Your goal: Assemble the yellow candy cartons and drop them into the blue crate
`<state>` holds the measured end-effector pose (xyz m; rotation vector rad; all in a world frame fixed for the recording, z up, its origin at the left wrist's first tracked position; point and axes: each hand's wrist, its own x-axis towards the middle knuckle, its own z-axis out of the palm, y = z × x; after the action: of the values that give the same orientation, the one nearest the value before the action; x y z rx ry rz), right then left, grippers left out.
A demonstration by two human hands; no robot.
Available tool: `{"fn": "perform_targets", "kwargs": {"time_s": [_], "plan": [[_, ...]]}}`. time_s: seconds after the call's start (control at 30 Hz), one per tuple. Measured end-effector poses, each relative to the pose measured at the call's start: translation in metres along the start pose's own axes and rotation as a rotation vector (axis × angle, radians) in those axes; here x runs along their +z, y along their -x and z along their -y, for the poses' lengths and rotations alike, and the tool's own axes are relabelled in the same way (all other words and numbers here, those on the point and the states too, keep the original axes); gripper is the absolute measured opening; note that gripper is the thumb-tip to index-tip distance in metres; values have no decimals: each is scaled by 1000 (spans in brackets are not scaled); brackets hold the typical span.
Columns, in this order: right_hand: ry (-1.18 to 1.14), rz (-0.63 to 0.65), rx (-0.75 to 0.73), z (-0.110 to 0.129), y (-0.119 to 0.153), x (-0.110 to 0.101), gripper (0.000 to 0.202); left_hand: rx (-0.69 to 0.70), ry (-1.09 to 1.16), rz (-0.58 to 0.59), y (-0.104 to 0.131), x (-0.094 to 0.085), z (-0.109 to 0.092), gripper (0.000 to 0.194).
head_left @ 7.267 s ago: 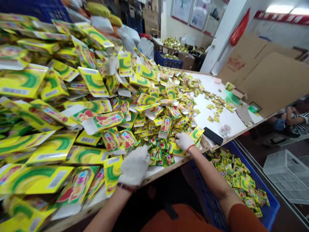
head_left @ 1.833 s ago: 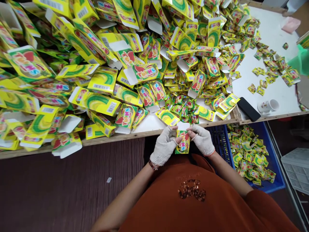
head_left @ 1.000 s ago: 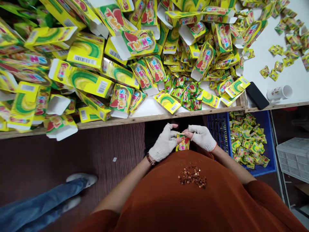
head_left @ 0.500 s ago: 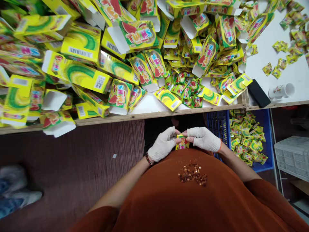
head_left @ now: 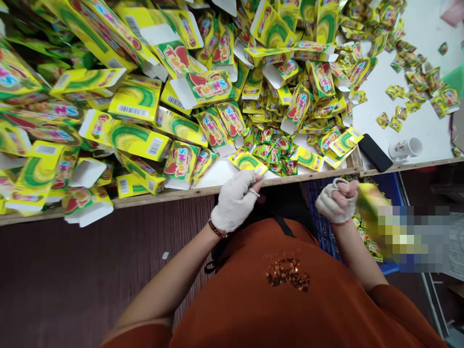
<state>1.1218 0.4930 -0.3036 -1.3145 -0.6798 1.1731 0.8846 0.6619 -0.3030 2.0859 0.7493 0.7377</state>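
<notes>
My left hand, in a white fingerless glove, is closed at the table's front edge, just below a flat yellow carton. What its curled fingers hold, if anything, is hidden. To the right, over the blue crate, my gloved right hand is closed, with a yellow-green candy box at its thumb side. Motion blurs that box, and a pixelated patch covers its lower right part, so the exact grip is unclear. Several red-green wrapped candies lie on the table beyond my left hand.
Printed fruit-candy boxes, many with open flaps, pile up across the left and middle of the table. A black phone and a white mug stand near the right edge. Below is a blue crate with candy packs.
My hands have parted from the candy box they held together before me. The right has swung right toward the crate with the box, and the left has risen to the table edge.
</notes>
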Motion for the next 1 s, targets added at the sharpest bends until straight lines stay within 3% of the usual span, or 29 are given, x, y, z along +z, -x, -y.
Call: {"fn": "perform_targets", "kwargs": {"time_s": [0.1, 0.17, 0.27, 0.33, 0.43, 0.5, 0.63, 0.77, 0.87, 0.97, 1.0], "plan": [[-12, -78, -85, 13, -10, -4, 62, 55, -149, -18, -29, -3, 6, 13], [240, -140, -126, 17, -28, 5, 42, 71, -251, 22, -47, 1, 10, 12], [741, -146, -331, 16, -62, 23, 19, 61, -394, 53, -70, 8, 12, 17], [1002, -77, -425, 13, -80, 32, 19, 48, -458, 58, -82, 10, 10, 21], [1244, -17, -390, 10, -90, 37, 30, 41, -551, 57, -101, 8, 8, 25], [1336, -17, -356, 10, -88, 37, 26, 49, -661, 62, -117, 5, 8, 27], [1357, -42, -354, 14, -80, 30, 12, 56, -857, 96, -155, 0, 14, 31], [1161, -204, -357, 19, -72, 22, 13, 123, -840, 104, -174, -9, 23, 26], [984, -326, -341, 25, -68, 22, 14, 146, -616, 15, -164, -20, 26, 16], [827, -349, -325, 32, -68, 31, 17, -14, -151, -78, -140, -24, 25, 3], [778, -329, -321, 33, -69, 36, 18, -94, 33, -99, -130, -22, 23, 7]]}}
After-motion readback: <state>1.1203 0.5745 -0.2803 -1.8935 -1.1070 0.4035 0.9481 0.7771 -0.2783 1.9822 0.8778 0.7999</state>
